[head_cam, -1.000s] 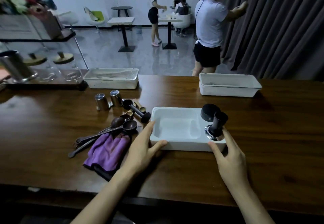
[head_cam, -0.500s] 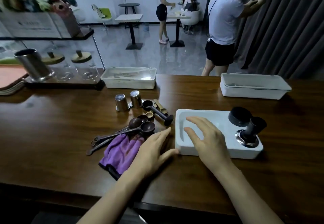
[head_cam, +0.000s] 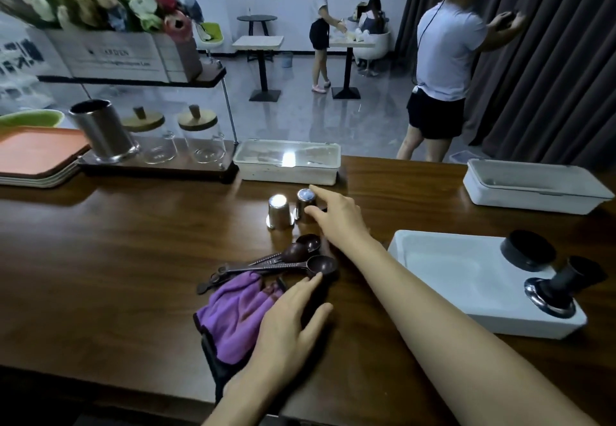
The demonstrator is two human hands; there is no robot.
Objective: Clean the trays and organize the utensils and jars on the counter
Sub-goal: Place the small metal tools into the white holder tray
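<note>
Counting three white rectangular plastic trays on the dark glossy wooden counter (head_cam: 100,259): near white tray (head_cam: 433,259) at three o'clock, lidded white tray (head_cam: 286,172) at twelve, far white tray (head_cam: 533,189) at two. Carrying two black pieces on the right end of that near one: a squat round black puck (head_cam: 528,250) and a black-handled tamper with a shiny steel base (head_cam: 560,287), tilted.

Dead centre now, with two small upturned cups, smooth and tapered: left steel cup (head_cam: 279,214) and right steel cup (head_cam: 304,205), just beside each other. Right hand (head_cam: 336,217) out towards twelve o'clock, pinching the right steel cup, thumb on the near side, forefinger along the far edge.

At six o'clock from the cups, three dark brown round-bowled measuring spoons (head_cam: 321,265), bunched at the handles and pointing to eight. Left hand (head_cam: 290,322) flat and relaxed, gripping nothing, resting on the edge of the crumpled purple fleecy cloth (head_cam: 233,315), fingertips right by the nearest spoon bowl.

Up at ten o'clock, two clear glass jars with round wooden lids (head_cam: 156,140) beside one brushed steel cylinder (head_cam: 103,132). At nine, a stack of flat trays with orange on top (head_cam: 36,149).
</note>
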